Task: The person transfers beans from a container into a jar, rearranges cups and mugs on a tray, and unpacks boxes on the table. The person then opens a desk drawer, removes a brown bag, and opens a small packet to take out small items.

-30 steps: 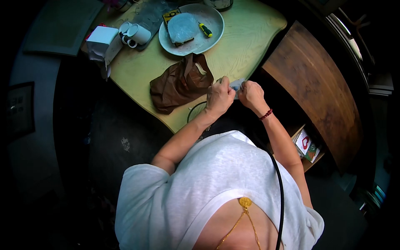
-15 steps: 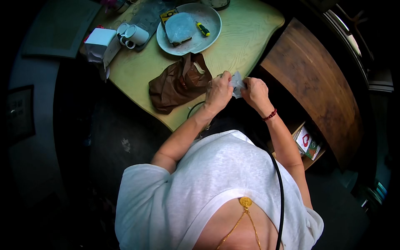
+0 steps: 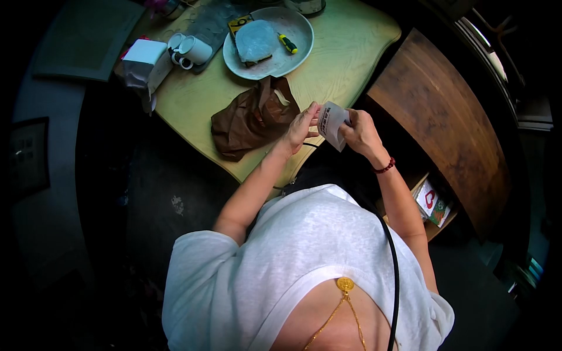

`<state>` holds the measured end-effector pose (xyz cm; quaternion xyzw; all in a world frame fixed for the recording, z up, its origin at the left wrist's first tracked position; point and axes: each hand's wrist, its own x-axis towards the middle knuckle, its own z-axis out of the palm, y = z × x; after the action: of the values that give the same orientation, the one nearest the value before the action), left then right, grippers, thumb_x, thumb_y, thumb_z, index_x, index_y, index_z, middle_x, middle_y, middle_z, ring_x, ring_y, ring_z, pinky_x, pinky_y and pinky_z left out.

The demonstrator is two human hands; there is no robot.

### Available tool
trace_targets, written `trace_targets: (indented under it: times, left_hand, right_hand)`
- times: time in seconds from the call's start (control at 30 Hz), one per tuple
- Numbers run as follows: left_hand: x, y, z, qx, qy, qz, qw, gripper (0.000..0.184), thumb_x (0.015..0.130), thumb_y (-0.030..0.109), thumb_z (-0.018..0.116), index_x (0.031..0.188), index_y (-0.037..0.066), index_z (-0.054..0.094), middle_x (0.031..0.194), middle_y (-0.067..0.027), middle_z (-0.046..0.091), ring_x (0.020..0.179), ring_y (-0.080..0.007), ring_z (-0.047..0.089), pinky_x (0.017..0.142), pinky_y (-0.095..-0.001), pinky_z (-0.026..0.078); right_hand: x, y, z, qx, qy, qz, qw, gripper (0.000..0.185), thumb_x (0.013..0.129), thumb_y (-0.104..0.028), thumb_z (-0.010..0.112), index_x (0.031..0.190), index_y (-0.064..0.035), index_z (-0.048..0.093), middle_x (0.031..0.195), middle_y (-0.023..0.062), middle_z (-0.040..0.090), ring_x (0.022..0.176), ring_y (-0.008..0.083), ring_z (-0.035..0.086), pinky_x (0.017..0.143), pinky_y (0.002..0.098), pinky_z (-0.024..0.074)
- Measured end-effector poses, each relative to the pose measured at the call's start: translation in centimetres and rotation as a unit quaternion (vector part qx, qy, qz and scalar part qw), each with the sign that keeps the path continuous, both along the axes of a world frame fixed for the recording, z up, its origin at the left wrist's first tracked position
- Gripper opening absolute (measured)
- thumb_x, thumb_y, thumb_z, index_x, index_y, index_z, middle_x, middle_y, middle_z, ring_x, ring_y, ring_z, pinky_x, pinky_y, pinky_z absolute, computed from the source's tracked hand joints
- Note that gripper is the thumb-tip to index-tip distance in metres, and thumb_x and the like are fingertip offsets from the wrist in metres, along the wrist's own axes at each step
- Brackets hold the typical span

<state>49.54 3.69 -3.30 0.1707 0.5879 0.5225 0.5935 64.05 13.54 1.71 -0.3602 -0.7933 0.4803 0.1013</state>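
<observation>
Past the front edge of the table, a small whitish translucent packet (image 3: 332,124) with dark printing is gripped at its right side by my right hand (image 3: 361,133), the fingers closed on it. My left hand (image 3: 302,127) is at the packet's left side with its fingers apart; whether it touches the packet is hard to tell. Left of my left hand lies a crumpled brown bag (image 3: 249,124). Farther back, a large pale plate (image 3: 288,65) holds a yellow-and-black screwdriver (image 3: 287,43) and a flat item in clear wrapping (image 3: 256,41).
White cups (image 3: 196,50) and a white box (image 3: 145,51) stand at the left of the pale table (image 3: 333,64). To the right is a dark wooden surface (image 3: 445,117) with a shelf of papers (image 3: 430,202) beneath. A black cable hangs over my shirt.
My left hand has let go of the packet and its fingers have spread. The packet now shows its printed face, in my right hand, which has moved slightly toward me.
</observation>
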Motion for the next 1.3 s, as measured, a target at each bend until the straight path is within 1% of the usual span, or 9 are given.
trace_targets:
  times: [0.1, 0.17, 0.33, 0.53, 0.8, 0.9, 1.1, 1.2, 1.3]
  left_hand:
    - [0.0, -0.5, -0.8, 0.017, -0.124, -0.026, 0.992, 0.045, 0.091, 0.044, 0.044, 0.109, 0.004, 0.053, 0.094, -0.0061, 0.061, 0.074, -0.0141, 0.059, 0.061, -0.0266, 0.048]
    - [0.8, -0.3, -0.8, 0.023, -0.167, 0.026, 0.985, 0.034, 0.091, 0.035, 0.049, 0.099, 0.003, 0.056, 0.075, -0.0072, 0.062, 0.048, -0.0155, 0.056, 0.044, -0.0225, 0.044]
    - [0.6, -0.3, -2.5, 0.05, -0.136, 0.055, 0.988, 0.032, 0.091, 0.034, 0.05, 0.093, 0.003, 0.058, 0.071, -0.0064, 0.061, 0.05, -0.0129, 0.055, 0.043, -0.0222, 0.042]
    - [1.4, -0.2, -1.4, 0.033, 0.016, 0.0, 0.999, 0.034, 0.094, 0.033, 0.046, 0.09, 0.002, 0.059, 0.071, -0.0055, 0.06, 0.051, -0.0098, 0.054, 0.045, -0.0205, 0.042]
    - [3.5, -0.8, -2.1, 0.059, 0.073, -0.007, 0.996, 0.04, 0.096, 0.031, 0.037, 0.083, 0.0, 0.058, 0.065, -0.0059, 0.058, 0.048, -0.0115, 0.054, 0.043, -0.0217, 0.042]
    - [3.8, -0.8, -2.7, 0.055, 0.063, 0.03, 0.996, 0.039, 0.096, 0.029, 0.037, 0.083, -0.002, 0.057, 0.065, -0.006, 0.058, 0.051, -0.0135, 0.054, 0.048, -0.0246, 0.044]
    - [3.1, -0.9, -4.6, 0.08, 0.242, 0.005, 0.967, 0.036, 0.096, 0.027, 0.038, 0.087, -0.003, 0.055, 0.066, -0.0042, 0.055, 0.062, -0.0124, 0.047, 0.06, -0.0284, 0.042]
    - [3.2, -0.6, -3.7, 0.135, 0.207, 0.031, 0.968, 0.035, 0.096, 0.027, 0.038, 0.09, -0.003, 0.056, 0.071, -0.0035, 0.055, 0.065, -0.011, 0.044, 0.061, -0.0267, 0.04]
    - [3.2, -0.4, -3.8, 0.146, 0.11, 0.058, 0.981, 0.035, 0.097, 0.027, 0.039, 0.095, -0.002, 0.056, 0.078, -0.0034, 0.057, 0.071, -0.0102, 0.048, 0.067, -0.0255, 0.042]
  right_hand:
    - [0.0, 0.0, -0.6, -0.081, 0.081, -0.045, 0.992, 0.017, 0.071, -0.01, 0.057, 0.077, 0.0052, 0.058, 0.063, 0.0177, 0.057, 0.064, 0.0353, 0.059, 0.062, 0.0368, 0.047]
    - [0.1, -0.1, -0.5, 0.118, 0.114, -0.153, 0.975, 0.016, 0.071, -0.008, 0.061, 0.079, 0.0044, 0.056, 0.06, 0.0147, 0.054, 0.058, 0.0313, 0.058, 0.056, 0.0357, 0.0455]
    - [1.5, 0.0, -0.6, 0.187, 0.085, -0.104, 0.973, 0.022, 0.066, -0.007, 0.071, 0.081, 0.0005, 0.057, 0.058, 0.0117, 0.052, 0.051, 0.0233, 0.054, 0.048, 0.0304, 0.041]
    - [2.2, 0.7, -3.0, 0.013, 0.054, 0.122, 0.991, 0.016, 0.071, -0.003, 0.058, 0.086, 0.0031, 0.06, 0.069, 0.0144, 0.059, 0.058, 0.0249, 0.058, 0.053, 0.0311, 0.0459]
    - [2.7, 0.0, -7.1, -0.133, 0.125, 0.027, 0.983, 0.02, 0.069, 0.001, 0.053, 0.087, 0.0011, 0.062, 0.07, 0.0168, 0.061, 0.064, 0.0279, 0.061, 0.059, 0.0352, 0.0484]
    - [2.8, 0.3, -7.1, 0.157, -0.053, 0.085, 0.982, 0.021, 0.075, -0.006, 0.06, 0.095, 0.0023, 0.06, 0.077, 0.0172, 0.063, 0.071, 0.022, 0.062, 0.062, 0.0301, 0.0479]
    - [1.3, -1.1, -5.8, 0.066, 0.048, 0.114, 0.99, 0.021, 0.073, -0.013, 0.066, 0.084, 0.0036, 0.06, 0.071, 0.0163, 0.063, 0.064, 0.0226, 0.061, 0.058, 0.0317, 0.0473]
    - [0.6, -1.6, -4.5, -0.395, 0.203, -0.072, 0.893, 0.02, 0.074, -0.016, 0.068, 0.082, 0.0012, 0.062, 0.07, 0.0056, 0.063, 0.062, 0.0137, 0.058, 0.055, 0.0277, 0.0455]
    - [0.6, -0.9, -4.3, -0.264, 0.123, 0.0, 0.957, 0.016, 0.073, -0.012, 0.066, 0.081, 0.0013, 0.064, 0.074, 0.0017, 0.062, 0.063, 0.0121, 0.058, 0.055, 0.0262, 0.0458]
